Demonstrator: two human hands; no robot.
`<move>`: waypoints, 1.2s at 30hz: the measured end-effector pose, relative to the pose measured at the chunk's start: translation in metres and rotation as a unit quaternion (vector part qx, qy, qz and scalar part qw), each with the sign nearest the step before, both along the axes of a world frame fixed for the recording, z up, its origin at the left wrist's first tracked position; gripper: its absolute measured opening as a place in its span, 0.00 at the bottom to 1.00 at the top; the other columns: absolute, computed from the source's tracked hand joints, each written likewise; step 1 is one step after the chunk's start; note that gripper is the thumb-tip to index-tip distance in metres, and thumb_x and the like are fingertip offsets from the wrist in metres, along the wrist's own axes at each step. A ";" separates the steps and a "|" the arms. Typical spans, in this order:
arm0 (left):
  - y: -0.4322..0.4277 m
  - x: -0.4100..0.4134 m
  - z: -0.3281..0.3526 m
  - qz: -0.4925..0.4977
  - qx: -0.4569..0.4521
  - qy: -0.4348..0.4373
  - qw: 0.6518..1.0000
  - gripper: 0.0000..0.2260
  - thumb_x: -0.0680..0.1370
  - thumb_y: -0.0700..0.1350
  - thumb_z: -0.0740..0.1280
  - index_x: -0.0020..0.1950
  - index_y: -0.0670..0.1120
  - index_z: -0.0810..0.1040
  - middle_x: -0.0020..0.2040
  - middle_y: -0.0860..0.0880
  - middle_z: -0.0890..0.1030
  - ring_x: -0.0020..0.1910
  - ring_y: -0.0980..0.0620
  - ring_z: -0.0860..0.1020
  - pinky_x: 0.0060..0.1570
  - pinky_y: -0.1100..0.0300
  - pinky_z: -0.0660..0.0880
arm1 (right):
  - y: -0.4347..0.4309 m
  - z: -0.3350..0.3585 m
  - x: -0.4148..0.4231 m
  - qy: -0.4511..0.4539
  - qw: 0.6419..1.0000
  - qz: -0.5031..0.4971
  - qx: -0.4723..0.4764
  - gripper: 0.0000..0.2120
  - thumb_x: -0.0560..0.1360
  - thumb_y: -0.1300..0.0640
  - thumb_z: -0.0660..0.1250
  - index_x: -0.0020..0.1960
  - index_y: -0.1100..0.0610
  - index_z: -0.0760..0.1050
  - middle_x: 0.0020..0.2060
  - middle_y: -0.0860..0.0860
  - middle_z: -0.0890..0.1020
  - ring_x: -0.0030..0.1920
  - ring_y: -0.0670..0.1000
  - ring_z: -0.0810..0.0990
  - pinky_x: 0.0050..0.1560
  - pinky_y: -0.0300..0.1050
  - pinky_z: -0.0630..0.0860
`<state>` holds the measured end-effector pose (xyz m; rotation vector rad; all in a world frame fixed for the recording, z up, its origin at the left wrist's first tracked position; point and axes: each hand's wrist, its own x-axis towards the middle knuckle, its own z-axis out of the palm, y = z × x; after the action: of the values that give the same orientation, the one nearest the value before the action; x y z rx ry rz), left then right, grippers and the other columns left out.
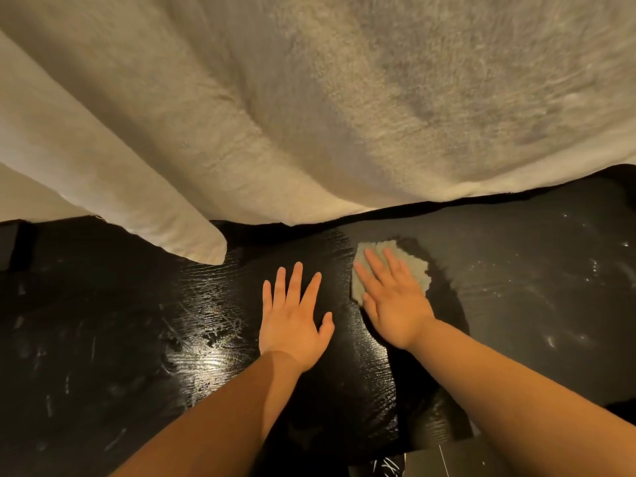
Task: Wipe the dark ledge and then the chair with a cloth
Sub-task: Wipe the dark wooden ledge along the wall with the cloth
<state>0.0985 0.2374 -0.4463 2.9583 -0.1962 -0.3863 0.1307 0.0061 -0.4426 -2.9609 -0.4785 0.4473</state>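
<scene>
The dark ledge (172,339) is a glossy black wood-grain surface that fills the lower half of the view, with pale dust streaks on its left and right parts. A small grey cloth (413,266) lies flat on it right of centre. My right hand (392,297) presses down on the cloth with its fingers spread, covering most of it. My left hand (296,311) rests flat on the bare ledge just left of the cloth, fingers apart and holding nothing. No chair is in view.
A thick cream fabric (309,98), like a curtain or blanket, hangs over the far side of the ledge. One fold of it (192,235) drops onto the ledge at the left. The ledge's near edge (430,445) shows at the bottom right.
</scene>
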 end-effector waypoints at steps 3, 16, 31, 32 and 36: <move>0.001 0.001 0.001 -0.003 -0.002 0.001 1.000 0.35 0.81 0.66 0.51 0.86 0.57 0.50 0.87 0.46 0.44 0.85 0.39 0.41 0.82 0.37 0.42 | -0.024 0.001 0.003 0.018 0.994 0.107 0.010 0.29 0.84 0.43 0.48 0.84 0.47 0.50 0.83 0.49 0.46 0.83 0.56 0.41 0.82 0.57 0.44; 0.000 0.002 0.001 -0.002 0.004 0.003 1.000 0.35 0.81 0.66 0.50 0.86 0.58 0.49 0.87 0.47 0.43 0.85 0.40 0.41 0.82 0.38 0.41 | -0.006 0.001 0.028 0.020 0.994 0.106 0.017 0.31 0.83 0.41 0.47 0.84 0.48 0.50 0.83 0.48 0.49 0.83 0.58 0.42 0.81 0.59 0.46; -0.006 0.004 0.000 0.022 0.054 0.014 0.998 0.35 0.80 0.68 0.51 0.86 0.59 0.46 0.86 0.49 0.43 0.85 0.42 0.42 0.82 0.39 0.44 | -0.026 0.001 0.050 0.042 0.976 0.211 0.018 0.31 0.84 0.40 0.46 0.84 0.45 0.44 0.83 0.46 0.41 0.82 0.56 0.36 0.79 0.54 0.34; -0.008 0.004 0.000 0.029 0.051 0.018 0.998 0.35 0.81 0.67 0.52 0.86 0.59 0.47 0.86 0.49 0.44 0.85 0.42 0.43 0.82 0.39 0.43 | -0.034 0.001 0.056 0.037 0.978 0.205 0.015 0.31 0.83 0.39 0.44 0.84 0.45 0.44 0.83 0.46 0.42 0.82 0.56 0.36 0.79 0.53 0.34; -0.022 0.018 0.010 0.094 0.000 0.002 0.996 0.31 0.83 0.63 0.58 0.84 0.57 0.58 0.84 0.46 0.55 0.84 0.42 0.51 0.83 0.40 0.45 | -0.050 0.002 0.082 0.023 0.998 0.055 0.004 0.32 0.82 0.39 0.41 0.84 0.47 0.44 0.84 0.49 0.47 0.82 0.59 0.42 0.81 0.57 0.41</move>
<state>0.1163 0.2153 -0.4358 2.9429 0.0818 -0.3670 0.2127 -0.0435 -0.4401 -2.9197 -0.6400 0.5217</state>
